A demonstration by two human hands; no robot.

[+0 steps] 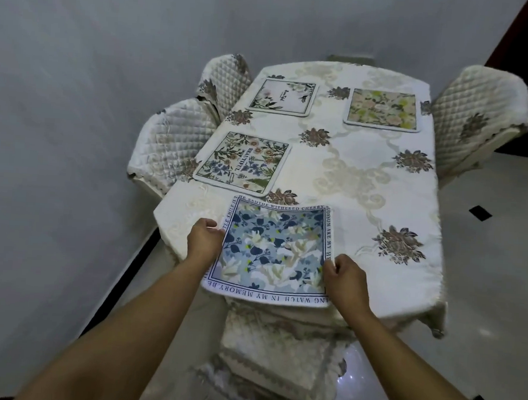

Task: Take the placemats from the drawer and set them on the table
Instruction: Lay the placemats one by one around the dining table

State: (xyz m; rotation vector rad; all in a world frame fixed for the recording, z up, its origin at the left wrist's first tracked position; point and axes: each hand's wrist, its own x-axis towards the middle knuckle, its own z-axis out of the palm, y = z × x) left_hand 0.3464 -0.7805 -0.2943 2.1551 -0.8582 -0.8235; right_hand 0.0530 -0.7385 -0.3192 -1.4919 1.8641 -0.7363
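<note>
**Blue mat held at table's near end**

L hand (pixel 205 239) & R hand (pixel 346 280) pinch side edges of the blue floral square fabric placemat (pixel 273 253) btwn them, over the white-clothed table (pixel 364 206). Prob. light, floppy: two-edge grip suits. Beyond L hand: leafy floral mat (pixel 243 164); farther, white-flower mat (pixel 283 97), pink-green mat (pixel 382 109).

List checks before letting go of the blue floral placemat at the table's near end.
1. Left hand grip on blue floral square placemat's left edge: ok.
2. Right hand grip on its right edge: ok.
3. Gap to the white "BEAUTIFUL" floral placemat: ok.
4. Placemat flat on the cream embroidered tablecloth: cannot tell.
5. Its near edge supported, not overhanging: cannot tell.
</note>
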